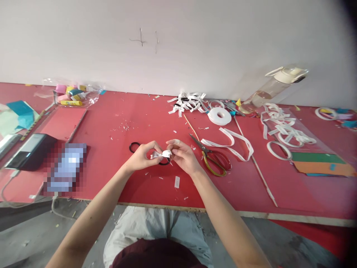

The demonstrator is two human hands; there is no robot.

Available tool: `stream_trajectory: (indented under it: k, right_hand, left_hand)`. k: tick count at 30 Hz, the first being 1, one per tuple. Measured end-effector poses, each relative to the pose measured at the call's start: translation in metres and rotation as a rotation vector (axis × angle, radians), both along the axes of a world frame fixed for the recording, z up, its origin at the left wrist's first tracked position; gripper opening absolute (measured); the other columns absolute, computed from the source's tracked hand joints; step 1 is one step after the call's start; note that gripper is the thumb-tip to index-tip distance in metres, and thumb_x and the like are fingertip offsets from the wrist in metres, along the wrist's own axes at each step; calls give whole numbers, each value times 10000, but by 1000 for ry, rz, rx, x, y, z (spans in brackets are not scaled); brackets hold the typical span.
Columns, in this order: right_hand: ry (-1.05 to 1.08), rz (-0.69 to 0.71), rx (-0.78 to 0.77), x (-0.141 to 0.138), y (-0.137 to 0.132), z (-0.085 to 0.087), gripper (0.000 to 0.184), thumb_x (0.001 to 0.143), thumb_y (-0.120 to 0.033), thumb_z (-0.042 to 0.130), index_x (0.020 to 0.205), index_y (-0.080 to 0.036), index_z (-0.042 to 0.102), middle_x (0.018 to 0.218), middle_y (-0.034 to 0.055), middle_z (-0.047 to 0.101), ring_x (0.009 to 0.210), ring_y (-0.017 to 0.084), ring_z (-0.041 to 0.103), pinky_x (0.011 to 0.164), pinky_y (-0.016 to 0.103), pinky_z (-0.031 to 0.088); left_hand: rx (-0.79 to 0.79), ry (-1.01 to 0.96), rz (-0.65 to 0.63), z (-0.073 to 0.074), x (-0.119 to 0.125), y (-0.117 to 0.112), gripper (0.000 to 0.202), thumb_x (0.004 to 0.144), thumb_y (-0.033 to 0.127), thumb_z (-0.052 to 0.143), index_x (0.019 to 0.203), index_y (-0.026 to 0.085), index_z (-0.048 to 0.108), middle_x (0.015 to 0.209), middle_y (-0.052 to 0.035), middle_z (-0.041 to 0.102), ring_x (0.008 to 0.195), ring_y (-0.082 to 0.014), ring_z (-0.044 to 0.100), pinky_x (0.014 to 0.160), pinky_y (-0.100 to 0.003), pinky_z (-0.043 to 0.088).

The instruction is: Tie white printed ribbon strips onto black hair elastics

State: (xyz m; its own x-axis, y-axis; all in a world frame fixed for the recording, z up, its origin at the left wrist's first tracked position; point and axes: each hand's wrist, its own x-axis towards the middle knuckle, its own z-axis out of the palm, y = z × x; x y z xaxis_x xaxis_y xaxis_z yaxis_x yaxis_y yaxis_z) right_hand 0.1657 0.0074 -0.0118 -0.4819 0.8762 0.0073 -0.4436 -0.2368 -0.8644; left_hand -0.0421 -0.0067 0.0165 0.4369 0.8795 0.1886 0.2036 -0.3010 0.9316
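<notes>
My left hand [142, 155] pinches a short white printed ribbon [166, 153], shaped like a small bow, between thumb and forefinger. From the right, the fingertips of my right hand [184, 156] close on the ribbon's other end. A black elastic band [164, 162] shows just below the ribbon; whether the two are joined I cannot tell. Another black loop [134, 146] shows behind my left hand. To the right of my right hand lie scissors [208, 152] with yellow and red handles, blades slightly apart. Beside them curls a long printed white ribbon [242, 143].
Against the wall sit a pile of black-and-white ribbon pieces [189, 100], a white roll [219, 116] and a leaning bottle [275, 87]. More ribbon [290, 130] lies right. A phone [67, 167] and black box [32, 150] occupy the left. Scraps litter the red table [103, 171].
</notes>
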Motion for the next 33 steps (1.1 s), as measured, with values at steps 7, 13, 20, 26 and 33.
stream_trajectory:
  k: [7, 13, 20, 26, 33]
  right_hand:
    - [-15, -15, -37, -2, 0, 5, 403, 626, -318, 907, 927, -213, 661, 783, -26, 603, 730, 93, 598, 707, 232, 541]
    - [-45, 235, -6, 6, -1, 10, 419, 714, -348, 861, 954, -201, 551, 763, -27, 623, 648, 86, 595, 606, 212, 523]
    - [-13, 387, 32, 14, -1, 9, 449, 768, -336, 825, 869, -200, 410, 774, -29, 624, 589, 65, 586, 565, 193, 490]
    - [-26, 353, 57, 11, -3, 10, 469, 761, -360, 829, 861, -205, 398, 753, -33, 597, 595, 72, 574, 567, 198, 474]
    - [-63, 203, 108, 9, 0, 8, 383, 785, -464, 779, 933, -184, 563, 768, -12, 587, 658, 90, 548, 632, 220, 470]
  left_hand:
    - [-184, -189, -15, 3, 2, -1, 217, 807, 313, 759, 887, 144, 650, 844, -45, 647, 765, -135, 593, 706, -267, 465]
    - [-240, -225, -130, -2, 4, -1, 229, 765, 304, 779, 786, 131, 629, 781, -39, 654, 699, -119, 575, 658, -251, 438]
    - [-293, -213, -204, -1, 7, -4, 142, 719, 181, 741, 754, 134, 612, 764, -15, 637, 665, -98, 565, 629, -224, 437]
    - [-294, -169, -202, 2, 5, -3, 143, 703, 182, 725, 769, 140, 605, 754, -7, 627, 647, -95, 549, 597, -217, 421]
    - [-208, -33, -113, 4, 4, 0, 163, 757, 240, 713, 812, 150, 588, 734, 8, 604, 623, -91, 509, 594, -227, 399]
